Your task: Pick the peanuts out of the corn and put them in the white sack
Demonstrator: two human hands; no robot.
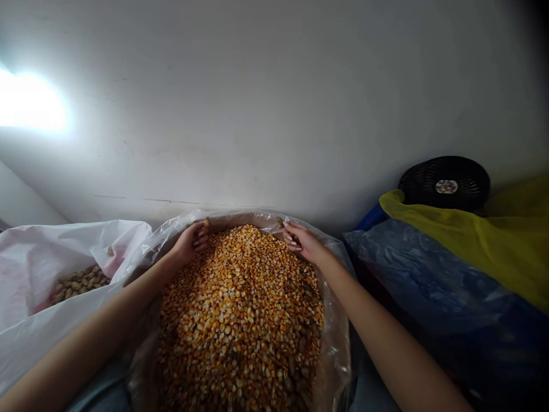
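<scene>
Heap of orange-yellow corn kernels (240,320) filling clear plastic sack (337,355), left hand (191,243) and right hand (302,241) apart at sack's far edge, each pinching tan peanut pod (279,221) (more pods (79,283) in white plastic bag (64,252) beyond sack's left edge).

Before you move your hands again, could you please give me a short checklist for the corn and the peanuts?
1. Left hand has a firm pinch on a peanut pod: ok.
2. Right hand has a firm pinch on a second peanut pod: ok.
3. Clear plastic bag stays open at the rim, holding dried corn kernels: ok.
4. Kernels are free of peanut pods: not ok, brown pods lie among them.
5. White plastic bag stays open, with peanuts in shell reachable: ok.
6. Clear plastic bag is firmly supported underneath: cannot tell, its base is out of view.
</scene>
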